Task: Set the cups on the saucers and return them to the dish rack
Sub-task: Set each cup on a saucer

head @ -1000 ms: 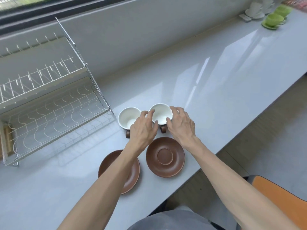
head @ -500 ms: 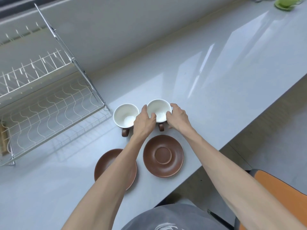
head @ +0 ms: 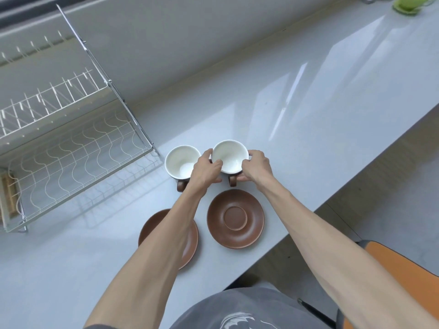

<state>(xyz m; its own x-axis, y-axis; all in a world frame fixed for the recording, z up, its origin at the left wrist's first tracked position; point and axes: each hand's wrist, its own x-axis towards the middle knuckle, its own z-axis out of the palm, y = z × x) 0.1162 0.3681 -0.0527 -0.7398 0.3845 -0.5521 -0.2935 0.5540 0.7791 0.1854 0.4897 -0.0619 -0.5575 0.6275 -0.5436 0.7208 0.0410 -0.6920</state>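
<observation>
Close to the near edge of the counter [head: 308, 129] lie two brown saucers. The left saucer [head: 190, 243] is partly hidden under the person's left forearm. The right saucer [head: 235, 218] is bare, with a round ring in its middle. The two saucers sit just beside each other but do not touch.

A bit farther in from the edge are two cups, white inside and brown outside, with their handles pointing toward the person. The left cup [head: 181, 162] stands alone on the counter. The right cup [head: 229, 156] is held from both sides. The left hand [head: 205, 170] curls its thumb and fingers around the cup's left side. The right hand [head: 256, 166] wraps its fingers around the right side, with the thumb low by the handle. I cannot tell if the cup is lifted or sitting down.

Farther left, a wire dish rack [head: 71, 148] stands by the back edge. At the far right corner sits a green cup [head: 409, 2].
</observation>
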